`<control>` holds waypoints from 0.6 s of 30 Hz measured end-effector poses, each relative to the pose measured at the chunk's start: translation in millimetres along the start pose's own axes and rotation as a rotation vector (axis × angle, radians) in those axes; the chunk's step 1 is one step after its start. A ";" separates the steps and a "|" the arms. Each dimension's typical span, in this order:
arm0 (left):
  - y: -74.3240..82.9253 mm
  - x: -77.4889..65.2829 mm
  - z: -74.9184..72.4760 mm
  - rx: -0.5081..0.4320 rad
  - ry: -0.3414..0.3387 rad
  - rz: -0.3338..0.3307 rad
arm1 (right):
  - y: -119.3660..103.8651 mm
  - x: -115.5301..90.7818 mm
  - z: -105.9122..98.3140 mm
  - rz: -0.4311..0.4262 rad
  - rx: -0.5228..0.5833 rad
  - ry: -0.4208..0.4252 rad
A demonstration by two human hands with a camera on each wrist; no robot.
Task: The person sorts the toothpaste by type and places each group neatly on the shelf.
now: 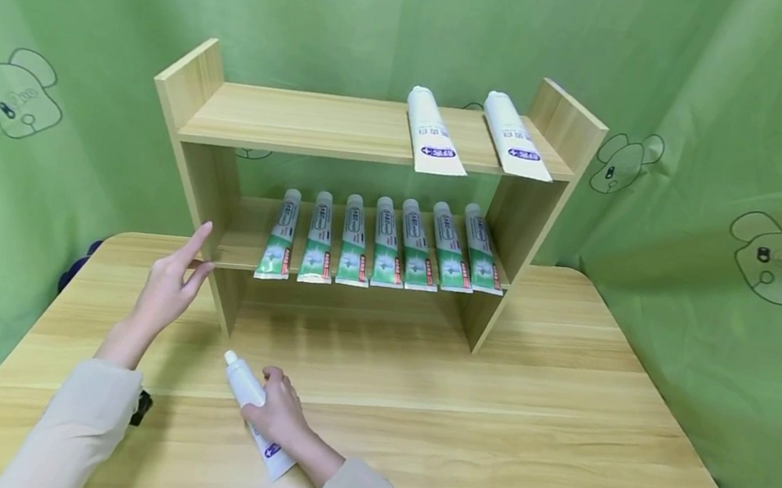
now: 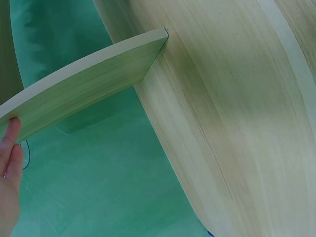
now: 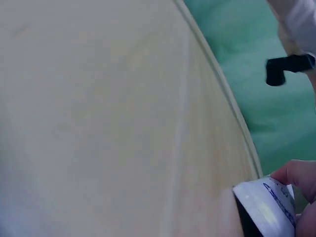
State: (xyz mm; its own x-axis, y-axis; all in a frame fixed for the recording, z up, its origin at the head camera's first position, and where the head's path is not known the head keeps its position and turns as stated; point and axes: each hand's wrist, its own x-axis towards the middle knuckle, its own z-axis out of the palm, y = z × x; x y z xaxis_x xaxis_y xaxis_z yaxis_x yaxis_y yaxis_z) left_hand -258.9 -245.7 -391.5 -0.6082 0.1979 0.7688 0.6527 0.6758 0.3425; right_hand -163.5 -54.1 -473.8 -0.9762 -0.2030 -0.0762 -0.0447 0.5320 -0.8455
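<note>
A white toothpaste tube (image 1: 245, 384) with purple print is gripped in my right hand (image 1: 281, 413), just above or on the table in front of the shelf's left side. Its cap points away to the upper left. The right wrist view shows the tube's flat end (image 3: 269, 205) beside the thumb. My left hand (image 1: 166, 289) has its index finger extended and touches the left side panel (image 1: 203, 178) of the wooden shelf; in the left wrist view, straight fingers (image 2: 11, 136) meet a wooden board (image 2: 89, 81). The remaining left fingers are partly hidden.
Two white toothpaste tubes (image 1: 437, 133) (image 1: 516, 137) lie at the right of the top board (image 1: 303, 121). Several green-and-white tubes (image 1: 354, 239) lie in a row on the middle board. The shelf stands on a wooden table (image 1: 522, 434), with green curtains (image 1: 361, 17) around.
</note>
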 end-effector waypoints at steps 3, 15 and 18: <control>-0.4 0.2 -0.6 -0.002 -0.004 -0.008 | 2.7 3.2 -6.6 0.007 0.088 -0.037; -1.5 0.1 0.2 0.003 0.000 -0.004 | 0.8 9.8 -29.4 0.034 0.473 -0.155; -1.2 0.4 -0.2 0.004 -0.001 -0.003 | -3.4 8.2 -34.4 0.016 0.517 -0.166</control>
State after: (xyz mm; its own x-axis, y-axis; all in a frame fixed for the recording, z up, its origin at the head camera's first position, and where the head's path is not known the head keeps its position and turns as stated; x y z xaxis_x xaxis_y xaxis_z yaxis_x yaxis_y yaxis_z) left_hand -259.8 -246.6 -391.5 -0.6110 0.1967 0.7668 0.6490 0.6792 0.3429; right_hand -178.7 -29.4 -453.3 -0.9275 -0.3473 -0.1384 0.1212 0.0708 -0.9901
